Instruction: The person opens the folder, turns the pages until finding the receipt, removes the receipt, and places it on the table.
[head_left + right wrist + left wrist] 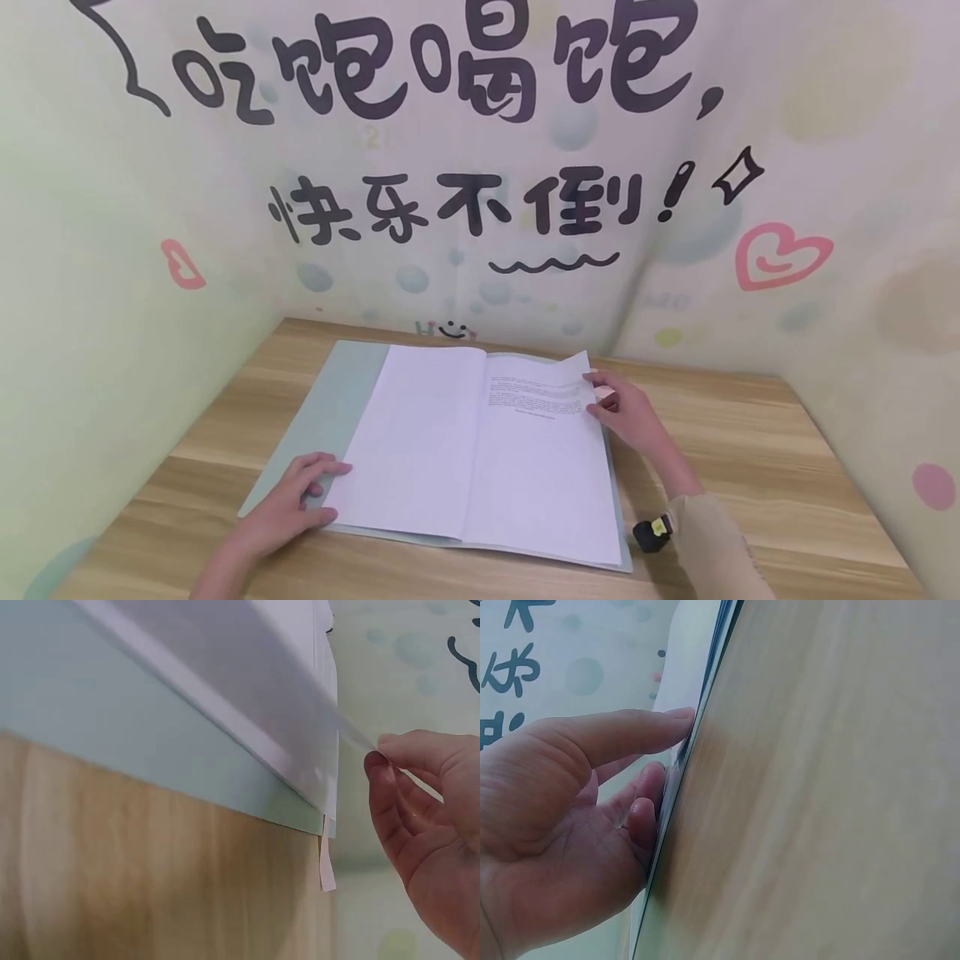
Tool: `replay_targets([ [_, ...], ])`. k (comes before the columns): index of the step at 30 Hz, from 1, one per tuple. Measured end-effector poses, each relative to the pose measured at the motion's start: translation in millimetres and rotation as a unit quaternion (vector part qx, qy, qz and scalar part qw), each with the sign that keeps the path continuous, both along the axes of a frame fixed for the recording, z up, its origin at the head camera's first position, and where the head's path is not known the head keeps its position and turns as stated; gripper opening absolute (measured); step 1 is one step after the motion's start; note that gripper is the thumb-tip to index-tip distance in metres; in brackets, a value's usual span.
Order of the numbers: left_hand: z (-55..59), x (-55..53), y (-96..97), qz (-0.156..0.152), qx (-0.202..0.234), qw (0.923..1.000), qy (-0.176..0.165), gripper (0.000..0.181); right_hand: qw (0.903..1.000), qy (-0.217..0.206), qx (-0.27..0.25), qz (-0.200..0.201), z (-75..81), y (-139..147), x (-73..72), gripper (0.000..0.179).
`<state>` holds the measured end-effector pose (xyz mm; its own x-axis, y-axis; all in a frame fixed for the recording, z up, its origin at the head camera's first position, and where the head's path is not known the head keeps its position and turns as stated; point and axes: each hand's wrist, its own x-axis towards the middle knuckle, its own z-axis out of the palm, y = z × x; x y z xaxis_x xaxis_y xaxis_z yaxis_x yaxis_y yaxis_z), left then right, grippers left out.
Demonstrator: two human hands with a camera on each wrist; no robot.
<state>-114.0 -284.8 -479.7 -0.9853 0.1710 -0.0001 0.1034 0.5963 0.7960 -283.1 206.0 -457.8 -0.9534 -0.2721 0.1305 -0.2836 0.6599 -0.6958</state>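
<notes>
An open booklet with a pale blue-green cover (330, 417) lies on the wooden table. Its left page (423, 425) is blank, while the right page (547, 483) carries a few printed lines near the top. My left hand (281, 508) rests at the booklet's lower left, fingers on the cover and page edge; the left wrist view shows its thumb (641, 735) along the edge. Between thumb and fingertips my right hand (431, 810) pinches the right page's upper outer corner, which is lifted. A pinkish paper strip (327, 862) sticks out beyond the cover near that corner.
A small black object with a yellow label (652, 533) is by the right sleeve (716, 546). Behind the wooden table (757, 467) stands a wall (420, 150) with large dark lettering and colored dots. Side walls border the table left and right.
</notes>
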Motion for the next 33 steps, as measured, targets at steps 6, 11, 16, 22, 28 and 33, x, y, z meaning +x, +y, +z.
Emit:
replay_targets([
  [6, 0.2, 0.1, -0.9, -0.003, 0.0, 1.0, 0.005, 0.051, 0.9985, 0.035, 0.028, 0.032, 12.9, 1.2, -5.6, 0.044],
  [11, 1.0, 1.1, -1.5, -0.001, -0.003, 1.0, 0.006, 0.051, 0.9951, 0.054, 0.045, 0.07, 27.6, 5.5, -10.8, 0.039],
  [16, 1.4, 2.8, 0.0, -0.004, 0.0, 1.0, 0.001, 0.051, 0.9928, 0.064, 0.046, 0.09, 44.4, 6.6, -12.1, 0.035],
  [22, 2.8, 3.5, 2.5, -0.001, -0.006, 1.0, -0.005, 0.052, 0.9921, 0.067, 0.05, 0.094, 62.4, -5.1, -13.2, 0.037],
  [28, 2.9, 3.5, 2.0, -0.002, -0.007, 1.0, -0.002, 0.051, 0.9871, 0.094, 0.055, 0.117, 75.6, -30.7, -16.6, 0.037],
  [33, 0.8, 3.5, 1.2, -0.007, -0.002, 0.9999, 0.008, 0.051, 0.9841, 0.106, 0.054, 0.132, 78.9, -53.0, -24.0, 0.038],
])
